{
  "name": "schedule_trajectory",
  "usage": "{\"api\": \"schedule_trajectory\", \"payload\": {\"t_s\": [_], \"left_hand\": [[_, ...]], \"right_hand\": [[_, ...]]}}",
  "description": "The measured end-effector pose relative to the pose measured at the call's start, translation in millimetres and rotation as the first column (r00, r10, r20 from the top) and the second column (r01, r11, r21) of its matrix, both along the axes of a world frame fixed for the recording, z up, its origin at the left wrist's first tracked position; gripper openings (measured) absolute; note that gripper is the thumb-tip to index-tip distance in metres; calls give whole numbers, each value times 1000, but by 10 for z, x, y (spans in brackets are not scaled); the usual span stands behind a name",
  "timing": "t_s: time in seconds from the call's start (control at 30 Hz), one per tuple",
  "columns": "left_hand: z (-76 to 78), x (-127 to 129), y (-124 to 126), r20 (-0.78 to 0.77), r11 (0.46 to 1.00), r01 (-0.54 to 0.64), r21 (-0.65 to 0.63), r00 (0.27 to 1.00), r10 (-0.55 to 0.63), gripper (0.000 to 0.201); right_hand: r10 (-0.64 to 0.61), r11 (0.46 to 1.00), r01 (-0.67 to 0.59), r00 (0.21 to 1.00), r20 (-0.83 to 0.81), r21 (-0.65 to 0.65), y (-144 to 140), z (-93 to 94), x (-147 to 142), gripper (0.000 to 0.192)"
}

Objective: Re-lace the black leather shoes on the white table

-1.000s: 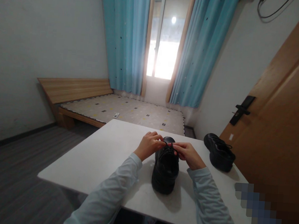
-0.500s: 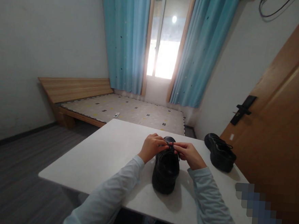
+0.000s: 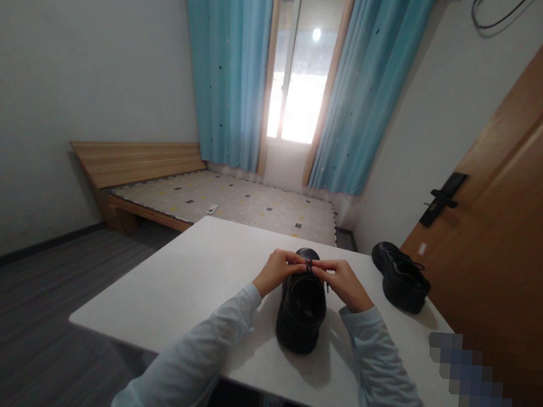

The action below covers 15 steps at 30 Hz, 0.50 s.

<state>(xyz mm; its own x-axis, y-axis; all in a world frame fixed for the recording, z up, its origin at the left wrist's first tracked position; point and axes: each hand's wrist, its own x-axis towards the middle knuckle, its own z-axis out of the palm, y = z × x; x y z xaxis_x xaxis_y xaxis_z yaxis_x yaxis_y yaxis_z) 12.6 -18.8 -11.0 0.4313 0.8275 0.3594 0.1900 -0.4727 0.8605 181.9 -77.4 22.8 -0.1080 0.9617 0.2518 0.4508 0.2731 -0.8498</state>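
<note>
A black lace-up shoe (image 3: 301,320) stands upright on the white table, its heel towards me and its toe pointing away. Over its tongue, my left hand (image 3: 280,271) pinches the black shoelace (image 3: 308,265) from the left. From the right, my right hand (image 3: 344,283) pinches the same lace, thumb against fingers. The fingertips of both hands almost meet above the shoe, and a loose lace end hangs on its right side. Just where the lace runs between the fingers is partly hidden.
A second black shoe (image 3: 401,277) rests at the table's right edge. Beyond the white table (image 3: 168,283) is a bed (image 3: 235,195) with a small white remote (image 3: 212,209) on it. A wooden door (image 3: 496,244) with a black handle is on the right; blue curtains (image 3: 234,71) flank the window.
My fingertips have shifted slightly and drawn closer together over the lace, with both hands now pinching evenly. The shoe stays where it was.
</note>
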Motion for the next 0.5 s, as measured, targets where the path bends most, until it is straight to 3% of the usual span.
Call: {"api": "schedule_trajectory", "payload": {"t_s": [0.3,0.5], "left_hand": [[70,33,-42,45,984,64,-164,997,-58,29],[78,31,-32,30,987,100,-123,995,-97,21]], "right_hand": [[-35,997,26,992,119,71,29,-50,39,30],[-87,991,70,985,146,115,26,-51,46,29]]}}
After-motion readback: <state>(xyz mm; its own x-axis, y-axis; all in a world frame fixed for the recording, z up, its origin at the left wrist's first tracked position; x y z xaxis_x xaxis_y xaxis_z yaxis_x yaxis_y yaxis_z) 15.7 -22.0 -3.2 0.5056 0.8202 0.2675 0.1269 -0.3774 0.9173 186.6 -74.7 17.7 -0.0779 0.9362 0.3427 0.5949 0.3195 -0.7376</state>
